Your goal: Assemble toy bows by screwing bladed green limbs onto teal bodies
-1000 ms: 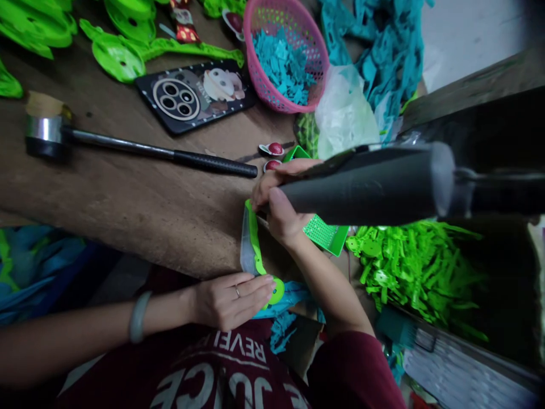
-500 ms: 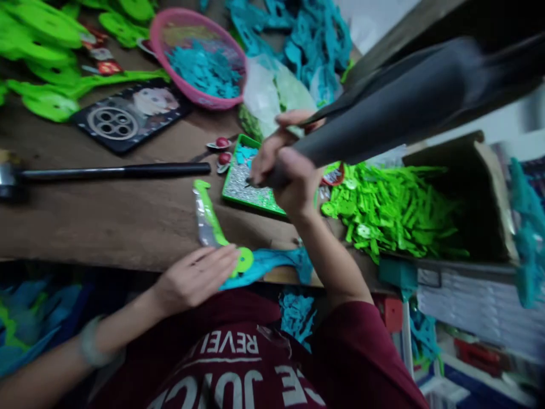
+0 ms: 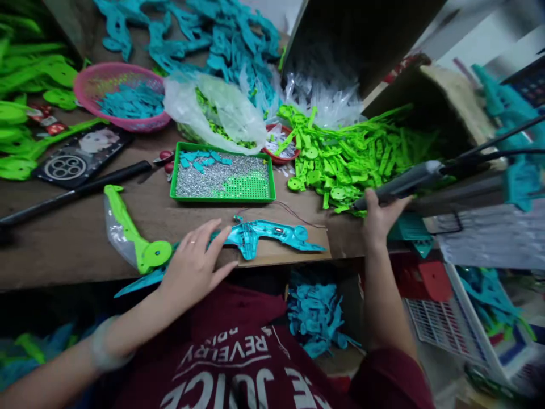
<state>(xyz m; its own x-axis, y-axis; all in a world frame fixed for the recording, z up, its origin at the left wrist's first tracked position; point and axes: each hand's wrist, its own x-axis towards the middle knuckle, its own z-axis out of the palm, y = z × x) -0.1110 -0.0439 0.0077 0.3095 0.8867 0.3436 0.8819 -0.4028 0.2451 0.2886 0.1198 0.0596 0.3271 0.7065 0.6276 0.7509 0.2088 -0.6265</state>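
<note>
My left hand point(image 3: 193, 261) lies with fingers spread on the blue plastic piece point(image 3: 272, 232), near the table's front edge. The piece's right part rests on a flat cardboard sheet point(image 3: 289, 251), and thin wires show at its middle. Just left of that hand is a green part point(image 3: 157, 254) with a round disc and a clear cover. At the right, my right hand point(image 3: 378, 216) holds a grey electric screwdriver point(image 3: 404, 179), its tip pointing left beside the green pieces. Behind the blue piece sits a green tray point(image 3: 223, 199) with many small screws and a few blue bits.
A hammer point(image 3: 76, 193) and a dark phone-like case point(image 3: 70, 165) lie at the left. Further back are a pink basket point(image 3: 121, 122), a clear bag point(image 3: 225, 111) and piled blue parts point(image 3: 238, 45). Loose green pieces point(image 3: 361, 150) spill from a box at the right.
My right hand has moved from over the screw tray to the right with the screwdriver. The view has shifted, and my left hand's fingers are now spread on the blue piece.
</note>
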